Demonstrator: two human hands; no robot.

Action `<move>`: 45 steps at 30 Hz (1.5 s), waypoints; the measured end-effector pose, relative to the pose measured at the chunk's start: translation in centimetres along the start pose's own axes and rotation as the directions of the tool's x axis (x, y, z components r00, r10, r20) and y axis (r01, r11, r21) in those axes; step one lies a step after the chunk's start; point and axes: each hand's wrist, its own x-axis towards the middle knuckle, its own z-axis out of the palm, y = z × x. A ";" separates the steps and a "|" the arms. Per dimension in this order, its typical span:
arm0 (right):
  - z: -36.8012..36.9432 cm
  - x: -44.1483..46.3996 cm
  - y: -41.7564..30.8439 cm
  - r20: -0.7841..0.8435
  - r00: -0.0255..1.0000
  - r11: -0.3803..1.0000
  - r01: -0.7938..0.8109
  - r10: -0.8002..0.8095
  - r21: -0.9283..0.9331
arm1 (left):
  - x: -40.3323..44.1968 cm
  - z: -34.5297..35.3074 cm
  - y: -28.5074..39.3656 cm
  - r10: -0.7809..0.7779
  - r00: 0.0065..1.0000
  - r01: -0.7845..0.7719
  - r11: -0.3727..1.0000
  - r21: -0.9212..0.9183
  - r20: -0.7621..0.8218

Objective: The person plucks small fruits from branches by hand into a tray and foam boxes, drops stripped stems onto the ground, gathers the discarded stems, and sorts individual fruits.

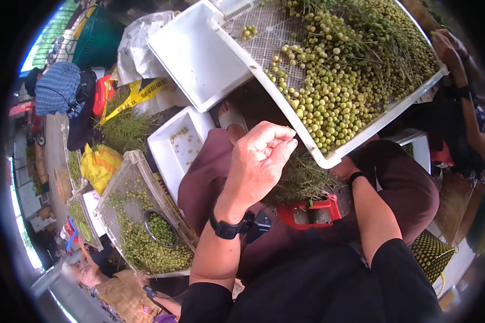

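Observation:
My left hand is closed in a pinch just outside the near left rim of a white mesh tray. Whatever sits between thumb and forefinger is too small to name. Small round yellow-green fruits fill much of the tray, with thin green stems lying among them. Below the tray's near corner is my right hand, its fingers hidden by the rim and stems. A loose heap of thin stems lies between my legs, above a red plastic piece.
On the left stand a white bin, a smaller white box holding a few fruits, and another mesh tray with fruits and a round bowl. Another person's hand is at the far right. A yellow bag lies left.

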 end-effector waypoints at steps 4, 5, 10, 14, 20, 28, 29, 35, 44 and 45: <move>1.1 -1.1 1.0 0.260 0.700 0.499 -0.675 0.665 0.543 | 0.6 -1.1 -0.1 0.137 0.990 -0.134 0.989 0.065 -0.041; 2.4 -1.6 0.8 0.252 0.595 0.352 -0.710 0.763 0.610 | 0.7 -1.4 0.4 0.096 0.994 -0.092 0.993 0.072 -0.052; 8.7 -4.2 2.5 0.473 0.176 -0.343 -0.484 0.863 0.805 | 1.2 -2.0 1.6 -0.049 0.994 0.047 0.999 -0.021 -0.094; 9.4 -4.0 2.7 0.703 0.046 -0.660 -0.307 0.709 0.686 | 2.0 -1.2 1.7 -0.077 0.995 0.079 0.997 0.020 -0.059; 10.9 -1.3 2.8 0.703 0.100 -0.679 -0.194 0.704 0.708 | 4.0 0.6 1.8 -0.177 0.978 0.189 0.976 0.110 -0.114; 11.5 -0.5 3.2 0.633 0.159 -0.606 -0.190 0.757 0.772 | 5.3 1.9 1.4 -0.121 0.989 0.137 0.965 0.225 -0.083; 11.6 -0.5 3.1 0.625 0.171 -0.594 -0.200 0.762 0.779 | 5.2 1.8 1.1 -0.091 0.994 0.104 0.965 0.240 -0.067; 11.2 -1.3 3.2 0.531 0.220 -0.462 -0.297 0.818 0.836 | 5.1 2.1 1.8 -0.064 0.998 0.069 0.943 0.327 -0.026; 10.1 1.5 2.1 0.230 0.458 0.067 -0.545 0.859 0.836 | 4.3 2.1 1.5 -0.076 0.997 0.079 0.946 0.314 -0.020; 10.2 2.1 1.8 0.199 0.498 0.144 -0.567 0.844 0.811 | 4.3 2.1 1.4 -0.077 0.997 0.081 0.945 0.317 -0.025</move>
